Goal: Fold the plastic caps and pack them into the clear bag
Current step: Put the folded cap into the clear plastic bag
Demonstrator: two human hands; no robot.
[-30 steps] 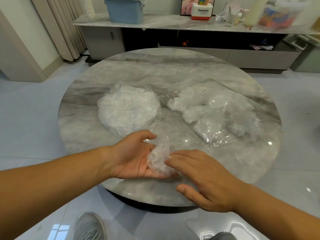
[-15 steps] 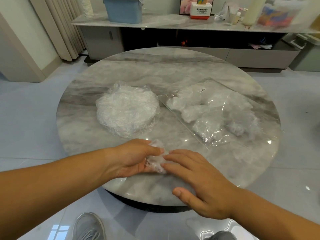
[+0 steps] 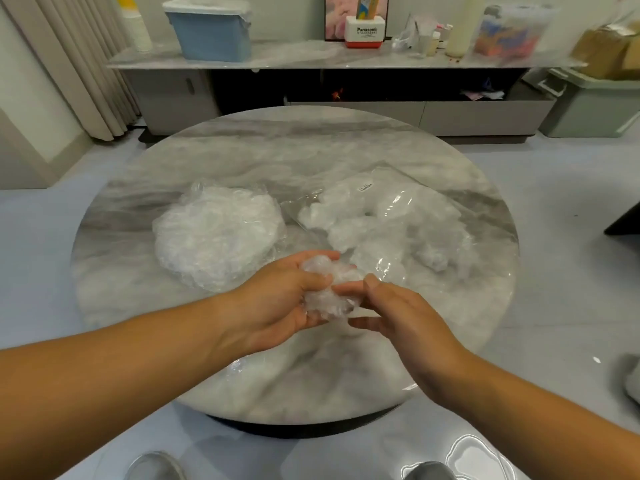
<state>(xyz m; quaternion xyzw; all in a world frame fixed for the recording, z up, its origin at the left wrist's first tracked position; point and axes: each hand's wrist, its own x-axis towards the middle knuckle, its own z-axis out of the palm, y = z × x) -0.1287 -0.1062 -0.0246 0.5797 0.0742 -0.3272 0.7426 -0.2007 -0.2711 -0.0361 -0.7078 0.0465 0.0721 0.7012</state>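
A crumpled plastic cap (image 3: pixel 329 292) is bunched between both hands above the near middle of the round marble table (image 3: pixel 242 161). My left hand (image 3: pixel 277 299) curls around its left side, thumb on top. My right hand (image 3: pixel 398 313) pinches its right side with fingertips and thumb. A flat round stack of plastic caps (image 3: pixel 214 233) lies on the table to the left. The clear bag (image 3: pixel 391 223), holding several bunched caps, lies to the right, its mouth toward the stack.
A long marble sideboard (image 3: pixel 311 58) stands behind the table with a blue bin (image 3: pixel 211 29), a white Panasonic box (image 3: pixel 365 32) and bottles. Curtains hang at far left. A green crate (image 3: pixel 595 102) sits on the floor at right. My shoes show at the bottom edge.
The cap lay in my open left palm on the table with the right fingers pressing it. Both hands have since closed round it and lifted it up and toward the bag.
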